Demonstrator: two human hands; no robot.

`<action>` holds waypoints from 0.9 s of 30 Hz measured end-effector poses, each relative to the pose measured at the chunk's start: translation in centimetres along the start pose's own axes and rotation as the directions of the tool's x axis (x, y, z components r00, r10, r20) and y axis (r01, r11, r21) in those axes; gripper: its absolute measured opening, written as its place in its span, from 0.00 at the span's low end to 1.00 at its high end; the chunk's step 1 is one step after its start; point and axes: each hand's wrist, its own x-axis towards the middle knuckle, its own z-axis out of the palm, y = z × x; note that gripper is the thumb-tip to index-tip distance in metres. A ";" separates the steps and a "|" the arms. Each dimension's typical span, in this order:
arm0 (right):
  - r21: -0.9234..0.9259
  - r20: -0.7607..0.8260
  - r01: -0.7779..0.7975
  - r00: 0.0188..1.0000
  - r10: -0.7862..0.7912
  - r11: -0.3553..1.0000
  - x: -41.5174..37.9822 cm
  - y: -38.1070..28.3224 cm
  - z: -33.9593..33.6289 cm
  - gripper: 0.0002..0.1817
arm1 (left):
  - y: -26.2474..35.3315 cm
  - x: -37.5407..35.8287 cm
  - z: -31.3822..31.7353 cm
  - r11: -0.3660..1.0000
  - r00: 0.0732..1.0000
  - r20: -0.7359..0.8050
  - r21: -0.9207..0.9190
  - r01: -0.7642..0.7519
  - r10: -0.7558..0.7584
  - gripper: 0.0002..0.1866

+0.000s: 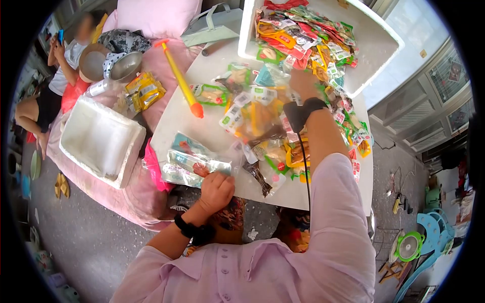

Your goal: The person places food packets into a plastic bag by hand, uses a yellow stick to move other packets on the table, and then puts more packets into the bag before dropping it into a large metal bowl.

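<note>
My left hand (217, 191) is closed at the lower right edge of a clear and pale-blue plastic bag (194, 164) near the table's front edge. My right hand (304, 86) reaches over the heap of small food packets (257, 113) on the white table (172, 108); its fingers are blurred and what they touch is hidden. Beyond it, a white foam box (376, 58) stands tilted with many more colourful packets (328, 38) in it. A dark packet (257, 177) lies between my hands.
A yellow and orange stick (179, 76) lies across the table's left side. Left of the table, a pink-covered bed (146, 202) holds an empty foam box (101, 139), metal bowls (125, 66) and yellow packets (146, 91). A person (65, 76) sits at the far left with a phone.
</note>
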 end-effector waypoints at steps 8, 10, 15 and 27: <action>0.000 -0.246 0.002 0.969 -0.002 1.000 -0.5 0.7 -1.5 0.13 | 0.1 -0.1 0.1 1.000 1.000 -0.018 0.025 -0.016 0.017 0.07; 0.047 -0.324 -0.002 0.946 0.018 0.999 -1.3 1.0 -3.8 0.12 | 0.3 0.0 0.1 0.999 0.999 -0.038 0.035 -0.022 0.023 0.07; 0.422 -0.474 0.205 0.880 0.022 0.883 -6.7 1.4 -7.5 0.13 | 0.8 0.1 -0.2 0.999 0.999 -0.047 0.031 0.019 -0.017 0.05; 0.969 0.017 -0.019 1.000 0.010 0.247 -25.4 -2.2 -4.7 0.07 | 3.0 -1.4 -1.2 0.939 0.959 0.085 0.242 0.244 -0.271 0.02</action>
